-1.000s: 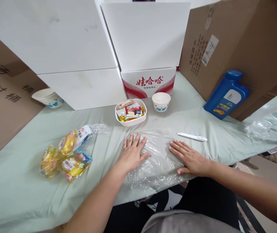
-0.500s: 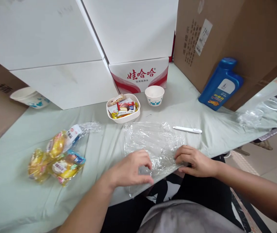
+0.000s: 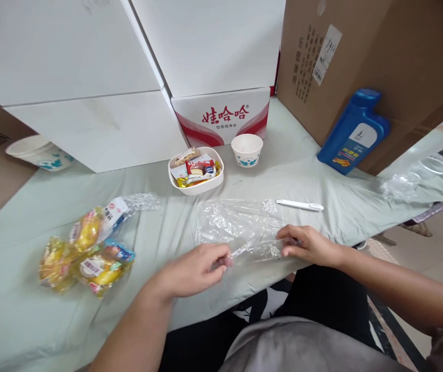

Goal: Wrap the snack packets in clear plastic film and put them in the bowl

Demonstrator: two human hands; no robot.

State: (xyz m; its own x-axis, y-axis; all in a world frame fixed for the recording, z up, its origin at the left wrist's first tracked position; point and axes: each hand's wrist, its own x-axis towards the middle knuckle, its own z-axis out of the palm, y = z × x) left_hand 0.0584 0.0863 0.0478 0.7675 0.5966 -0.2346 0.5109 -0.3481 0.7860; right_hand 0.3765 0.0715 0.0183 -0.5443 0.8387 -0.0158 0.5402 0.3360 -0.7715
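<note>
A clear plastic bag (image 3: 239,225) lies crumpled on the pale green tablecloth (image 3: 167,243) in front of me. My left hand (image 3: 194,268) pinches its near left edge, and my right hand (image 3: 306,245) pinches its near right edge. Between the two hands the near edge is lifted off the cloth and folded toward the far side. A white pen-like tool (image 3: 299,205) lies just beyond my right hand. A white bowl (image 3: 195,171) of wrapped snacks stands behind the bag.
A clear bag of yellow packaged snacks (image 3: 87,248) lies at the left. A paper cup (image 3: 246,150) stands by the red-and-white carton (image 3: 221,119); another cup (image 3: 37,152) sits far left. A blue bottle (image 3: 353,133) leans on a cardboard box (image 3: 380,62). White boxes (image 3: 89,77) line the back.
Both hands went from lying flat on the plastic bag to its near edge, pinched it, and lifted and folded that edge away from me.
</note>
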